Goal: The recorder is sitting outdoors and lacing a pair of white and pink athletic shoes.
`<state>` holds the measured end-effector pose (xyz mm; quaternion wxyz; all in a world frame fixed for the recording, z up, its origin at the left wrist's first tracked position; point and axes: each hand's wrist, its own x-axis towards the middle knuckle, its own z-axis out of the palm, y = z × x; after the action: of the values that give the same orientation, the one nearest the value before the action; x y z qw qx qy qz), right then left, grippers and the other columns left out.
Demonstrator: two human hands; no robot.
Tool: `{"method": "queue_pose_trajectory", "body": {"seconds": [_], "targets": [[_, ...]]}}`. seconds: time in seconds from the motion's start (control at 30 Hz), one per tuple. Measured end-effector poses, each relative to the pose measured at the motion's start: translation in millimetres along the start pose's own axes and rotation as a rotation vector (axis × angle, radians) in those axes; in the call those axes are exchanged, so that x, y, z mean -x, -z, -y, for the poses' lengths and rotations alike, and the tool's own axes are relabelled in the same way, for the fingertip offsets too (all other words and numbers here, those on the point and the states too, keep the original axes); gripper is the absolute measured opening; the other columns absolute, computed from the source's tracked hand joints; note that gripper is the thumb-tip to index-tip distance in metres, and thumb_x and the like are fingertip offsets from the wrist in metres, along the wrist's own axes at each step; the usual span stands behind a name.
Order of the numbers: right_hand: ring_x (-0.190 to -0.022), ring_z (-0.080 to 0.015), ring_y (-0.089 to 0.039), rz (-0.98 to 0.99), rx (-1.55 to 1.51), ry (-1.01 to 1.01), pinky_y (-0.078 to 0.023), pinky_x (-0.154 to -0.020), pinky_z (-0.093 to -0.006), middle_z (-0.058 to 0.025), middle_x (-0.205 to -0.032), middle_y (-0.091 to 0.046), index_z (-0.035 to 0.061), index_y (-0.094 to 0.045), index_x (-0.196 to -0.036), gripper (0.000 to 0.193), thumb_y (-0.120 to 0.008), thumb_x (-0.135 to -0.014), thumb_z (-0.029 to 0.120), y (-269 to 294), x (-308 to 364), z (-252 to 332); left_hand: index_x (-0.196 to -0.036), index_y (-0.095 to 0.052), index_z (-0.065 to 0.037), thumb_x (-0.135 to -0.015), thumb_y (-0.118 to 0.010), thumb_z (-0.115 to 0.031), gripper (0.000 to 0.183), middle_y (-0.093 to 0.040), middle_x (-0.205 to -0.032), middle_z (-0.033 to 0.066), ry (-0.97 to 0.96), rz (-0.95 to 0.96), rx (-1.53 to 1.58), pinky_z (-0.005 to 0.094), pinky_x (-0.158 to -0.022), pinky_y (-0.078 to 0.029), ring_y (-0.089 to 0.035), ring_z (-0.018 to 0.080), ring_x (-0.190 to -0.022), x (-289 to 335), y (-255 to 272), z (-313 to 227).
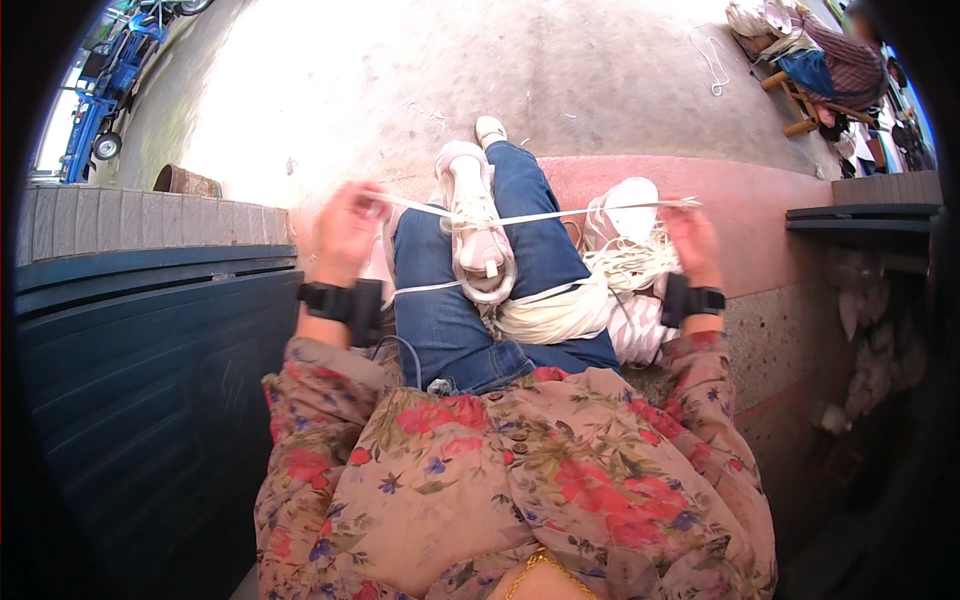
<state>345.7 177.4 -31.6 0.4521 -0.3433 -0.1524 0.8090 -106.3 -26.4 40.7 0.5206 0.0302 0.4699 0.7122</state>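
A white and pink sneaker [484, 240] rests on my lap between my jeans-clad thighs, its heel opening toward me. A flat white shoelace [560, 213] runs through its upper and is pulled out taut to both sides. My left hand [347, 228], slightly blurred, pinches one end out to the left. On the other side, my right hand [694, 242] grips the opposite end at about the same height. A thick bundle of cream laces [560, 310] lies across my right thigh, with more loose laces [635, 262] beside it.
Beside my right knee is another white shoe [630, 208], near a pink-and-white striped cloth or bag [640, 338]. Dark door panels [160, 370] flank my left. A brown bucket [187, 182] stands beyond them. A person [845, 65] sits at the far right by a wooden stool [795, 105].
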Motion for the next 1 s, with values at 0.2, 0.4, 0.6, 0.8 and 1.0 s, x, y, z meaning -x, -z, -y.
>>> {"method": "queue_pose_trajectory", "body": {"seconds": [0.2, 0.4, 0.6, 0.8, 1.0], "targets": [[-0.047, -0.0073, -0.035, -0.078, -0.3, 0.209, -0.033, -0.046, -0.0211, 0.0034, -0.057, -0.035, 0.0101, -0.036, -0.066, 0.019, -0.038, -0.082, -0.001, 64.4, 23.4, 72.7, -0.086, -0.043, -0.004, -0.085, -0.049, -0.003, 0.007, -0.037, -0.06, -0.0005, -0.201, -0.223, 0.292, 0.0249, -0.053, -0.037, -0.037, 0.0098, -0.052, 24.4, 107.8, -150.5], [-0.052, -0.0042, -0.041, -0.238, 0.665, 0.174, -0.035, -0.044, -0.0185, 0.0029, -0.059, -0.043, 0.0003, -0.041, -0.116, 0.037, -0.046, -0.079, 0.003, -58.7, 14.3, -19.9, -0.099, -0.047, -0.006, -0.088, -0.051, -0.018, 0.017, -0.037, -0.06, -0.0047, -0.35, -0.333, -0.108, 0.0202, -0.045, -0.03, -0.034, 0.0061, -0.05, 34.4, 80.9, -155.7], [-0.062, -0.0117, -0.054, 0.364, 1.175, -0.022, -0.044, -0.058, -0.0247, -0.0057, -0.071, -0.058, 0.0025, -0.057, -0.096, 0.019, -0.05, -0.083, 0.014, -121.8, 17.3, -129.9, -0.093, -0.054, -0.004, -0.085, -0.053, -0.017, 0.015, -0.036, -0.057, -0.0065, -0.304, -0.392, -0.739, 0.018, -0.035, -0.024, -0.031, 0.0032, -0.043, 20.1, 54.1, -85.6], [-0.079, -0.036, -0.056, 0.435, 1.564, 0.123, -0.044, -0.069, -0.0386, -0.0202, -0.081, -0.059, 0.0016, -0.052, -0.089, 0.027, -0.058, -0.076, 0.024, -156.6, 30.6, -166.0, -0.096, -0.053, -0.003, -0.085, -0.053, -0.014, 0.016, -0.032, -0.056, -0.0051, -0.567, -0.401, -0.48, 0.0196, -0.038, -0.023, -0.027, 0.0045, -0.044, 41.7, 63.9, -159.1], [-0.079, -0.0349, -0.056, 0.555, 1.764, 0.38, -0.044, -0.069, -0.0408, -0.0171, -0.085, -0.056, 0.0043, -0.05, -0.094, 0.032, -0.061, -0.071, 0.023, -161.7, 28.3, -160.8, -0.099, -0.051, 0.0, -0.088, -0.05, -0.014, 0.017, -0.031, -0.059, -0.0043, -0.452, -0.025, -0.232, 0.0175, -0.041, -0.022, -0.026, 0.0032, -0.048, 92.9, 17.5, -215.1]]}}
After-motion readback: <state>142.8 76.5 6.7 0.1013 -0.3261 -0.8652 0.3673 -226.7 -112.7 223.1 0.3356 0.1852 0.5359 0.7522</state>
